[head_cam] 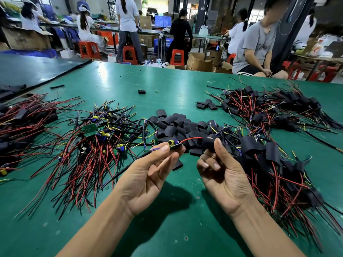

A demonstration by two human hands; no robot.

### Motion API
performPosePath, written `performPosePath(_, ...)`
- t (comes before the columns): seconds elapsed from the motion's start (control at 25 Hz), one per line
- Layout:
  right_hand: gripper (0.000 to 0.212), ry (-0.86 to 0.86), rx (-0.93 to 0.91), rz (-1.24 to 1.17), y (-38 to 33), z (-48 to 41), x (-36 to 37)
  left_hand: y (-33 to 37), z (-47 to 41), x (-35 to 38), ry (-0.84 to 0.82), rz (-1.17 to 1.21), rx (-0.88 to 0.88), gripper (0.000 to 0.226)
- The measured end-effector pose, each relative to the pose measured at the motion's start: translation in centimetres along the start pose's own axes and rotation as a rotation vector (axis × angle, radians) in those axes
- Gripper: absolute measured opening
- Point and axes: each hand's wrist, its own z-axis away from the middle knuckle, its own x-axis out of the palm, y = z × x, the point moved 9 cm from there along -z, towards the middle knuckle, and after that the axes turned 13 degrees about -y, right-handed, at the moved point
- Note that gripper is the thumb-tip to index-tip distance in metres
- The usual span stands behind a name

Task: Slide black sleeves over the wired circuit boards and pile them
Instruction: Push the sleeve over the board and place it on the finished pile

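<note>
My left hand (pixel 148 173) pinches a small green circuit board (pixel 175 145) between thumb and fingers; its black cable trails down to the left. A red wire (pixel 191 139) arcs from the board into a black sleeve (pixel 208 142), which my right hand (pixel 222 169) pinches between thumb and forefinger. Board and sleeve are a little apart, above the green table (pixel 176 219). Loose black sleeves (pixel 178 125) lie heaped just behind my hands. Bare wired boards (pixel 98 134) are piled to the left. Sleeved boards (pixel 269 154) are piled to the right.
Another pile of sleeved boards (pixel 274 106) lies at the far right, and a dark wired bundle (pixel 22 119) at the far left. A stray sleeve (pixel 141 92) and a rubber band (pixel 157 91) lie farther back. People sit and stand at benches beyond the table.
</note>
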Motion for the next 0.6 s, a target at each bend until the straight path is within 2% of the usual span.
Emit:
performPosePath(0.08,0.042,-0.024,0.02,0.037,0.2,0.0,0.3,-0.2,-0.1,0.0,0.004,-0.055,-0.011,0.032)
performPosePath(0.28,0.039,-0.087,0.027,-0.107,0.0,-0.1,0.6,-1.0,-0.3,-0.2,-0.007,-0.182,-0.048,0.017)
performPosePath(0.6,0.039,-0.14,0.042,-0.06,-0.2,0.2,1.3,-1.4,-0.4,-1.0,0.041,-0.237,-0.09,0.011)
